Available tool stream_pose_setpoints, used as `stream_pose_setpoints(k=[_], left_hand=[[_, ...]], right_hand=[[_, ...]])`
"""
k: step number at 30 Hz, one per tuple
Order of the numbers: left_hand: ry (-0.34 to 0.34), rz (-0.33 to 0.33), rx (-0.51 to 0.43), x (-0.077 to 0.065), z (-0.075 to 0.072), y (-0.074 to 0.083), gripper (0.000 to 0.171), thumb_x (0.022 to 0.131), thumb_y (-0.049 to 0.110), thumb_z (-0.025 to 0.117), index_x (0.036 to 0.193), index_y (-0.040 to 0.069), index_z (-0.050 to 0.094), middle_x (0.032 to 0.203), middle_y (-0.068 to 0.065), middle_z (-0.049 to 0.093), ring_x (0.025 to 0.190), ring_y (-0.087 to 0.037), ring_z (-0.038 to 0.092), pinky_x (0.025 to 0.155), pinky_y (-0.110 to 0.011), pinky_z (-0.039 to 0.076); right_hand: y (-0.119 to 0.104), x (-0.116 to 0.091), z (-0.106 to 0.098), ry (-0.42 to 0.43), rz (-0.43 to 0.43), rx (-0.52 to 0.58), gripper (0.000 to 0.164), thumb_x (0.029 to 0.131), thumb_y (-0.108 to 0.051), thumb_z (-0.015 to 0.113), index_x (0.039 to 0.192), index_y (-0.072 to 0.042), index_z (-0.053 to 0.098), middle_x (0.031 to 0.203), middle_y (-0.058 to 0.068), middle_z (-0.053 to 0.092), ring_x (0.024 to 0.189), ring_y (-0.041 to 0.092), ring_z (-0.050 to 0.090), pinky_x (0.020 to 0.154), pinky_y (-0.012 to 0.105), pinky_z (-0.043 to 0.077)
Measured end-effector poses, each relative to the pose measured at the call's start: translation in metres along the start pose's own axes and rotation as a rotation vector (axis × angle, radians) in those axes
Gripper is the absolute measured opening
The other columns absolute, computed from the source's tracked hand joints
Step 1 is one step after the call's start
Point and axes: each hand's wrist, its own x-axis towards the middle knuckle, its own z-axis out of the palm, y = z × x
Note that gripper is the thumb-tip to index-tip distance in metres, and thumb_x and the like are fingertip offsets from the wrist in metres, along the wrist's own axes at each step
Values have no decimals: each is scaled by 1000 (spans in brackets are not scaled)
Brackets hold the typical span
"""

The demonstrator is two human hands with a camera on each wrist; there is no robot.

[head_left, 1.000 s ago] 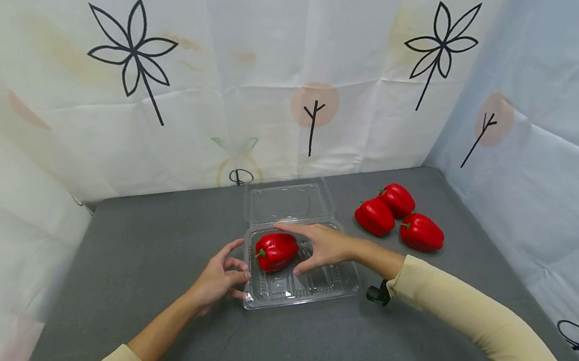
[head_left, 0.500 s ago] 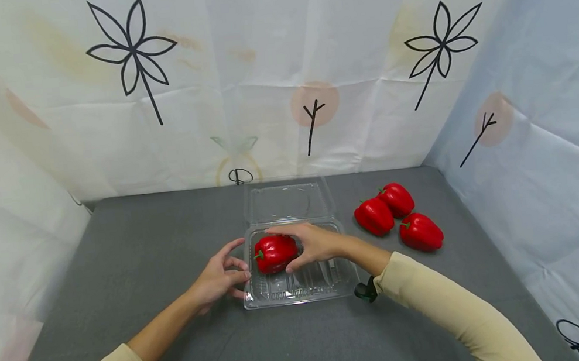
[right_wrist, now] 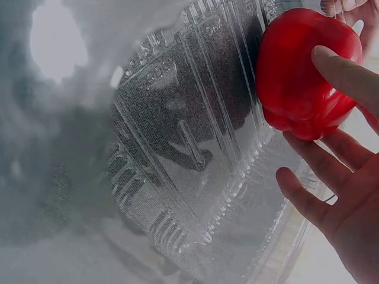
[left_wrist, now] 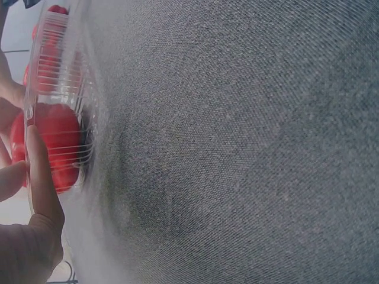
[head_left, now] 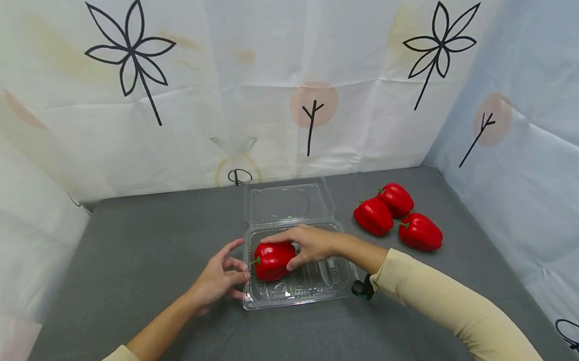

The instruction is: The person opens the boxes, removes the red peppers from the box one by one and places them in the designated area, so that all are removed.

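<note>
A red bell pepper (head_left: pixel 272 261) with a green stem lies on its side in the left part of a clear plastic clamshell container (head_left: pixel 307 297). My right hand (head_left: pixel 311 244) grips it from the right, the thumb on the near side and the fingers round the far side. In the right wrist view, the thumb lies on the bell pepper (right_wrist: pixel 296 65) and fingertips sit under its end. My left hand (head_left: pixel 220 279) holds the container's left edge; in the left wrist view, fingers (left_wrist: pixel 41 171) of it lie along the outside of the ribbed wall, with the thumb at the rim.
Three more red bell peppers (head_left: pixel 420 232) lie together on the grey cloth-covered table (head_left: pixel 157 229), right of the container. The container's open lid (head_left: pixel 287 201) lies flat behind its base. White patterned curtains (head_left: pixel 256 60) stand at the back and sides.
My right hand has moved left and closed round the bell pepper, which has shifted slightly left and nearer to me. The left hand stays at the container's edge.
</note>
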Motion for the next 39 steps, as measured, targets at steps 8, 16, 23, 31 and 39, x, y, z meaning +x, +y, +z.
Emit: stream_pose_setpoints(k=[8,16,23,31,39], left_hand=[[-36,56,-9,-1,0,0,80,89,-8,62,156,11,22,99,-13,54,81,-23,61,63,-45,61],[-30,49,-6,1,2,0,79,89,-8,62,155,12,23,99,-13,55,81,-24,60,63,-46,61],[-12,34,2,2,2,-1,78,89,-8,62,155,14,26,99,-14,54,82,-24,61,64,-47,61],[-29,52,6,1,2,1,79,90,-8,62,156,13,22,99,-13,54,82,-23,61,63,-45,61],[-23,54,6,0,2,-1,80,89,-8,63,156,13,23,98,-13,53,81,-23,61,62,-44,61]], right_hand=[[-1,0,0,8,5,-27,76,83,-14,81,150,-15,46,141,7,56,120,18,57,101,36,47],[-2,-1,-2,8,20,-15,76,82,-13,82,150,-14,46,140,8,57,118,19,58,101,41,49],[-3,-2,-3,10,19,-35,76,82,-14,82,149,-15,47,139,6,58,116,17,58,99,35,49],[-6,-7,-4,-5,33,-61,76,82,-14,82,149,-15,47,138,4,59,115,15,59,100,34,48],[-9,-30,-12,-22,53,-77,74,83,-14,81,149,-15,47,141,3,57,122,17,56,103,37,46]])
